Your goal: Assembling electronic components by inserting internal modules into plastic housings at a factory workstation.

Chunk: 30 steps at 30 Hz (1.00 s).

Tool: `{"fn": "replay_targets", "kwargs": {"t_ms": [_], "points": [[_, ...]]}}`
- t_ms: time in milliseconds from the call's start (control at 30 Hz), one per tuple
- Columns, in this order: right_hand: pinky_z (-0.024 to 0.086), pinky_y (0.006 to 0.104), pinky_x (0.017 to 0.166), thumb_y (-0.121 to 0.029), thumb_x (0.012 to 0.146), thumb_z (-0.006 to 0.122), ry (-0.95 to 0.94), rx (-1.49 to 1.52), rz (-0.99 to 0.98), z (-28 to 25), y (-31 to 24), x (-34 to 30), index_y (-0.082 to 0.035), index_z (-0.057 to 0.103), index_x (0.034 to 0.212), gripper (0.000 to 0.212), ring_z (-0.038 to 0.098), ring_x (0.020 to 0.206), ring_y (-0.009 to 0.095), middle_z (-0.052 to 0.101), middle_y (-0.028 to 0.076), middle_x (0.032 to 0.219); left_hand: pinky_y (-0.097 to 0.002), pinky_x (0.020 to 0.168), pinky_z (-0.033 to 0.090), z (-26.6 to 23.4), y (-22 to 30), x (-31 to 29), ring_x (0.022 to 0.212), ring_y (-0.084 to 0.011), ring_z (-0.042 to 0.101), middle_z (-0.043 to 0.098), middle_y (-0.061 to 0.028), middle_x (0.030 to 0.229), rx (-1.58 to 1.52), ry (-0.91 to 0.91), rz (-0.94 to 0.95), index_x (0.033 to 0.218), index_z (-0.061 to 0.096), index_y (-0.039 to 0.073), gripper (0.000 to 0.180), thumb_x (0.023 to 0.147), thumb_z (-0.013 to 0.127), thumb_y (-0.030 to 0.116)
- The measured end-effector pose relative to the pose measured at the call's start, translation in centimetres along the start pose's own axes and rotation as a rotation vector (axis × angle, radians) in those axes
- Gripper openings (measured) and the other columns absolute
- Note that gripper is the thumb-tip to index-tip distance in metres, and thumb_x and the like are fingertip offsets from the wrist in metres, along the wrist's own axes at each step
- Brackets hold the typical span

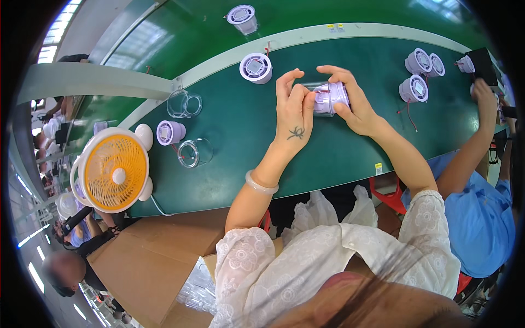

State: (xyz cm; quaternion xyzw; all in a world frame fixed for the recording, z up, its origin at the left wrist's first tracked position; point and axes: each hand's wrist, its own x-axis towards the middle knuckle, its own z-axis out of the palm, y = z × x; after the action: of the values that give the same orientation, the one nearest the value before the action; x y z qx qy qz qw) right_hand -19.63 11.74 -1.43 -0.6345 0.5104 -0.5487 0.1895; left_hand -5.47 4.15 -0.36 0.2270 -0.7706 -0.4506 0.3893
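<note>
Over the middle of the green table (pixel 235 120) I hold a lavender plastic cup-shaped part (pixel 331 99) on its side between both hands. A clear round jar (pixel 317 86) sits around part of it, and thin red wires show through. My left hand (pixel 295 106), a bracelet on its wrist, grips the jar's closed end with bent fingers. My right hand (pixel 358 104) wraps the lavender part's wide end, thumb below and fingers above. Left of my hands lie two clear jars, one nearer (pixel 194 153) and one farther (pixel 184 104), beside another lavender part (pixel 170 133) on its side.
A lavender part (pixel 255 68) stands beyond my left hand, another (pixel 242 19) behind the rail. Several more (pixel 413 88) are at the right. An orange-and-white fan (pixel 115 170) stands at the left edge. A cardboard box (pixel 158 262) holds clear jars. A co-worker's arm (pixel 474 136) reaches in at right.
</note>
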Motion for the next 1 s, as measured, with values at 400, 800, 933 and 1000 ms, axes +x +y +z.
{"fn": "replay_targets", "kwargs": {"t_ms": [400, 800, 933, 1000], "points": [[0.035, 0.0276, 0.085, -0.029, 0.087, 0.036, 0.122, 0.293, 0.089, -1.2, -0.6, 0.3, 0.001, 0.038, 0.111, 0.038, 0.045, 0.098, 0.016, 0.046, 0.012, 0.106, -0.0283, 0.055, 0.039, -1.9, -0.4, 0.3, 0.070, -0.0197, 0.044, 0.043, -0.0079, 0.075, -0.081, 0.193, 0.070, 0.084, 0.045, 0.005, 0.054, 0.048, 0.079, 0.025], [0.035, 0.0221, 0.070, -0.049, 0.083, 0.034, -0.021, 0.574, 0.412, -1.2, -0.7, 0.7, -0.002, 0.046, 0.099, 0.050, 0.043, 0.074, 0.008, 0.044, 0.002, 0.075, -0.0308, 0.065, 0.047, -0.3, 1.3, -0.3, 0.073, -0.0257, 0.060, 0.058, -0.0165, 0.082, -0.233, -0.498, -0.256, 0.096, 0.036, 0.000, 0.061, 0.059, 0.074, 0.030], [0.035, 0.0222, 0.065, -0.046, 0.085, 0.032, 0.042, 0.603, 0.365, -0.2, -1.6, 0.3, -0.001, 0.049, 0.092, 0.049, 0.041, 0.069, 0.008, 0.043, 0.002, 0.073, -0.0329, 0.063, 0.047, 0.3, 1.1, -0.8, 0.071, -0.0323, 0.059, 0.057, -0.0178, 0.080, -0.060, -0.486, -0.095, 0.097, 0.035, 0.001, 0.068, 0.055, 0.076, 0.036], [0.035, 0.0225, 0.066, -0.047, 0.085, 0.032, 0.061, 0.608, 0.342, 0.2, -2.2, 0.2, 0.000, 0.049, 0.091, 0.050, 0.041, 0.070, 0.009, 0.044, 0.003, 0.074, -0.0338, 0.063, 0.047, 0.0, 1.1, -1.1, 0.071, -0.0336, 0.059, 0.057, -0.0182, 0.080, -0.032, -0.507, -0.051, 0.097, 0.035, 0.001, 0.070, 0.054, 0.076, 0.037]]}}
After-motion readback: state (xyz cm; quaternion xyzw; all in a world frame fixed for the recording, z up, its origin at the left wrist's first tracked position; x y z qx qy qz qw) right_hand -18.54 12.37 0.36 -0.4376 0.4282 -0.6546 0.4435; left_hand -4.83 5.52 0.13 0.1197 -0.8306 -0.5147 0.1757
